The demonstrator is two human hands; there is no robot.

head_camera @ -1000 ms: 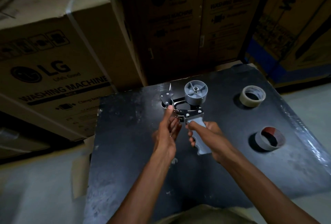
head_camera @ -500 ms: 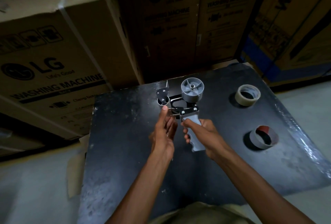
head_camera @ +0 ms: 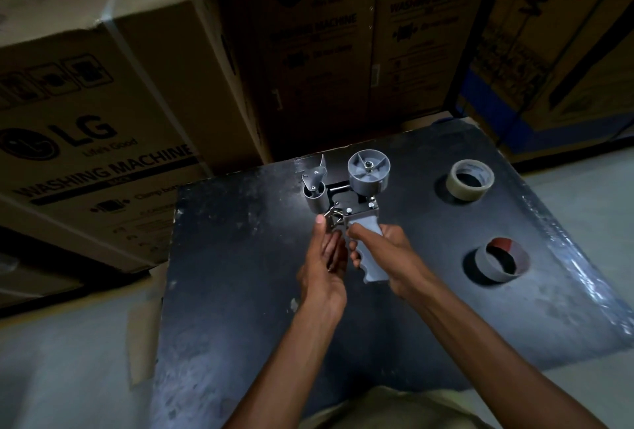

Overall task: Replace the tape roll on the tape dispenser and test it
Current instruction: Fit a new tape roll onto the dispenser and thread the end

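Note:
A grey hand-held tape dispenser (head_camera: 356,195) is held above a dark table (head_camera: 240,291). Its round spool hub stands bare, with no roll on it. My right hand (head_camera: 384,253) is wrapped around the dispenser's grey pistol handle. My left hand (head_camera: 324,257) is just left of the handle, thumb up against the metal plate at the dispenser's front, fingers loosely curled. A full roll of pale tape (head_camera: 470,180) lies flat at the table's far right. Nearer on the right lies a spent cardboard core (head_camera: 499,262) with a reddish inside.
Tall cardboard boxes (head_camera: 85,140) printed with a washing machine brand stand behind and to the left of the table. More boxes (head_camera: 566,34) fill the back right. Pale floor (head_camera: 68,360) shows on the left and at the far right.
The dispenser and both hands have stayed nearly still. My left thumb has slid a little along the front metal plate. The view has shifted slightly.

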